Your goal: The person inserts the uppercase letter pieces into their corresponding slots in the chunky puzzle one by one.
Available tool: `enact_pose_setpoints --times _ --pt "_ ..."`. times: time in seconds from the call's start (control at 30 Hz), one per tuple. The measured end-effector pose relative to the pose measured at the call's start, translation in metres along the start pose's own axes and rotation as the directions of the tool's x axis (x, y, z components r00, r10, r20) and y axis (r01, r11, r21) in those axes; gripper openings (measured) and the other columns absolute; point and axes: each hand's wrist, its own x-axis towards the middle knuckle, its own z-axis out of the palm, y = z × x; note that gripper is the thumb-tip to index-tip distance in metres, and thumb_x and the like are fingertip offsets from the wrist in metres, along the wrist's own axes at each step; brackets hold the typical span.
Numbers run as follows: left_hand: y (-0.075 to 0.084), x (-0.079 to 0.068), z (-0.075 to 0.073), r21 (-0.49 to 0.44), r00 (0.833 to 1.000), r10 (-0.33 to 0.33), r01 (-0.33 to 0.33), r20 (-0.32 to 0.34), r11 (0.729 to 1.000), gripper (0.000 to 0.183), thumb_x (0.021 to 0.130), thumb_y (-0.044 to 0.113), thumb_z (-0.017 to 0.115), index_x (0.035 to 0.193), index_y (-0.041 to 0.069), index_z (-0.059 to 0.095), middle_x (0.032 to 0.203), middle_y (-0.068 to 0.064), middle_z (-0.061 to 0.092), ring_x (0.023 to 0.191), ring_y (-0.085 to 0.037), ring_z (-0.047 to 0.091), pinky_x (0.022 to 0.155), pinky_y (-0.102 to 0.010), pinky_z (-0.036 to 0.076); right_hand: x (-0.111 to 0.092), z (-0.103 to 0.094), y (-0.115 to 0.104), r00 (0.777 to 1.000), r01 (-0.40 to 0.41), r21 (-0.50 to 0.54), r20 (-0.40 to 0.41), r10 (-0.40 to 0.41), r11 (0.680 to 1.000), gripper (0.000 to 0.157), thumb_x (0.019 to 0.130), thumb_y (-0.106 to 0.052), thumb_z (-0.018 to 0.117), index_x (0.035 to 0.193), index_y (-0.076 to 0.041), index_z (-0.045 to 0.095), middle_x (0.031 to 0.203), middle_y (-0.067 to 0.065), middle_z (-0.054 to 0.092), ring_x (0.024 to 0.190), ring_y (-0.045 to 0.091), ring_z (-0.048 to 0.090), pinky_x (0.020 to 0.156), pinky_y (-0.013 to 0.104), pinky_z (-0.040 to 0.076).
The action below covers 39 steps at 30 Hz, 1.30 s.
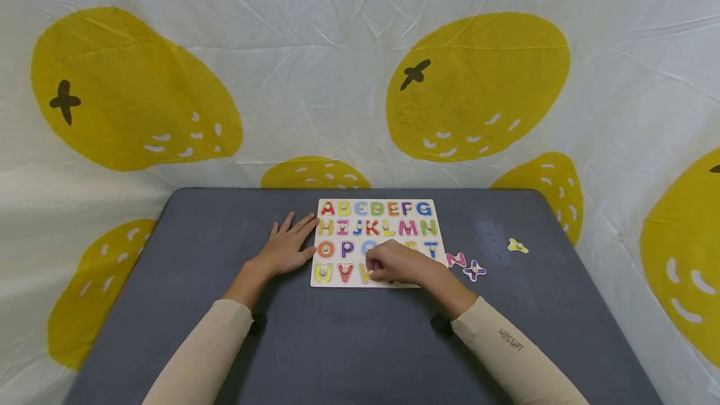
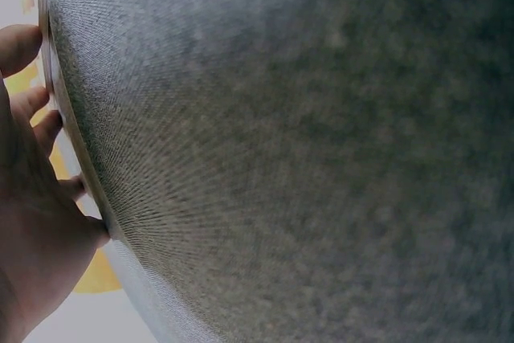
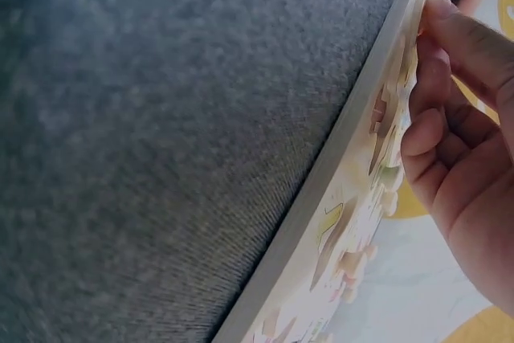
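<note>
A wooden alphabet puzzle board point(image 1: 332, 282) lies on the dark table, its coloured letter pieces fitted with small knobs. My left hand point(image 1: 285, 251) is spread flat at the board's left side, fingertips and thumb right at its edge. Over the bottom row, my right hand point(image 1: 399, 262) has its fingers curled and pinches the yellow W piece point(image 1: 364, 273). The right wrist view shows thumb and index finger point(image 3: 470, 42) together at the board's surface. My right hand hides part of the two lower rows. In the left wrist view the left fingers point(image 2: 50, 128) touch the board's edge.
Right of the board lie a pink letter piece point(image 1: 456, 259) and a purple X piece point(image 1: 475, 270). Farther right is a yellow Y piece point(image 1: 517, 245). A white cloth point(image 1: 315, 99) with yellow fruit prints hangs behind the table point(image 1: 360, 342).
</note>
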Motion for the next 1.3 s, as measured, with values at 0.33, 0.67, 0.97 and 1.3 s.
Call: enact_pose_setpoints --times 0.33,0.67,0.97,1.3 --pt "0.001 0.0 0.0 0.003 1.0 0.003 -0.003 -0.008 1.0 0.072 0.104 0.044 0.054 0.166 0.022 0.025 0.174 -0.001 0.02 0.16 -0.045 0.006 0.12 -0.076 0.006 -0.003 0.0 -0.004 0.999 0.016 -0.063 -0.035 -0.018 0.998 0.013 0.092 -0.013 0.077 0.083 -0.015 0.067 0.07 -0.009 0.054 0.065 0.002 0.047 0.062 0.021 0.04" --pt "0.001 0.0 0.0 -0.003 1.0 0.008 -0.008 -0.006 1.0 0.072 0.104 0.044 0.055 0.166 0.022 0.025 0.174 -0.001 0.021 0.16 -0.045 0.006 0.12 -0.076 0.007 -0.033 -0.015 0.015 0.992 0.0 0.046 -0.125 0.006 0.999 0.005 0.093 -0.009 0.075 0.097 -0.011 0.073 0.078 -0.008 0.063 0.065 0.001 0.054 0.065 0.022 0.048" --pt "-0.001 0.001 0.0 0.01 1.0 0.008 -0.008 -0.009 1.0 0.072 0.104 0.045 0.054 0.166 0.023 0.025 0.174 0.0 0.02 0.16 -0.045 0.007 0.12 -0.076 0.007 -0.087 -0.036 0.053 0.981 -0.048 0.071 -0.185 0.06 0.996 0.012 0.093 -0.011 0.077 0.104 -0.011 0.075 0.089 -0.009 0.068 0.077 0.002 0.055 0.069 0.022 0.05" --pt "0.002 -0.001 -0.001 0.007 1.0 0.006 -0.006 -0.003 1.0 0.072 0.104 0.045 0.054 0.166 0.022 0.025 0.174 -0.001 0.02 0.159 -0.045 0.007 0.12 -0.076 0.007 -0.145 -0.05 0.09 0.975 -0.141 0.167 -0.147 0.166 0.976 0.012 0.093 -0.009 0.077 0.104 -0.008 0.074 0.089 -0.006 0.067 0.075 0.002 0.054 0.066 0.022 0.051"
